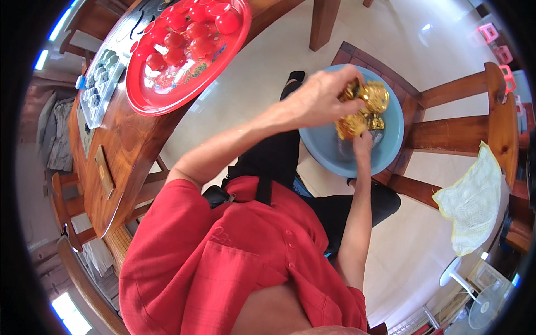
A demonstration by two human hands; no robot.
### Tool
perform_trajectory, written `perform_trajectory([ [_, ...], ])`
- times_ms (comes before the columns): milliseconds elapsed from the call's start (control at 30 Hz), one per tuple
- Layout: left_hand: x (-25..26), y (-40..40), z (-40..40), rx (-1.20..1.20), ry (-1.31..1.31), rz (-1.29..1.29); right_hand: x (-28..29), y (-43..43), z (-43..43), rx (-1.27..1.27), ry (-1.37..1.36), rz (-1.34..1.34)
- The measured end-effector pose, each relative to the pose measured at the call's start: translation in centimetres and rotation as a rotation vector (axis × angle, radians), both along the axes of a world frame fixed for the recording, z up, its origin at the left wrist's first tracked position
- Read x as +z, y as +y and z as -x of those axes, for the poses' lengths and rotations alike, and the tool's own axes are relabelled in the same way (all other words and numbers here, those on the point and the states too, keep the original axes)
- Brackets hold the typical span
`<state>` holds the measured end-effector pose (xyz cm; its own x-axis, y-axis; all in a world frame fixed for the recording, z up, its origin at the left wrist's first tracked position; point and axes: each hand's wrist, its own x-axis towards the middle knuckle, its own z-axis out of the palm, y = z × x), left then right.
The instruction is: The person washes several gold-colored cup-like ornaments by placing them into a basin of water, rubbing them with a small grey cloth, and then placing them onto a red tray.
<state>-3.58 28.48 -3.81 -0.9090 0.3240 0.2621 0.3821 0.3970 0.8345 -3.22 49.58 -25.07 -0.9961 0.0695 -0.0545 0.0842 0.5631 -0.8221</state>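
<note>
A shiny gold-coloured ornament, partly blurred, is held over a light blue basin. My left hand reaches in from the left, its fingers and thumb around the ornament's near upper part. Lower down, the fingers of my right hand pinch the ornament's bottom edge. A smaller gold piece shows beside it; whether the two are joined, I cannot tell. Something clear and glossy lies in the basin under the hands, mostly hidden. The basin rests on the seat of a wooden chair, between and beyond my knees.
At the left, a wooden table carries a red tray of red cups, a clear plastic box and a flat brown object. A pale cloth hangs on the chair back. A fan stands lower right.
</note>
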Motion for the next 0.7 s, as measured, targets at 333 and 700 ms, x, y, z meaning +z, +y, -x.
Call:
perform_trajectory([
  [333, 9.7, -22.8, 0.1, 0.358, -0.040, 0.319, -0.2, 0.1, -0.2, 0.122, -0.077, -0.011],
  [700, 9.4, -31.4, 4.2, 0.317, 0.094, 0.852, -0.5, 0.1, -0.2, 0.162, -0.052, -0.083],
])
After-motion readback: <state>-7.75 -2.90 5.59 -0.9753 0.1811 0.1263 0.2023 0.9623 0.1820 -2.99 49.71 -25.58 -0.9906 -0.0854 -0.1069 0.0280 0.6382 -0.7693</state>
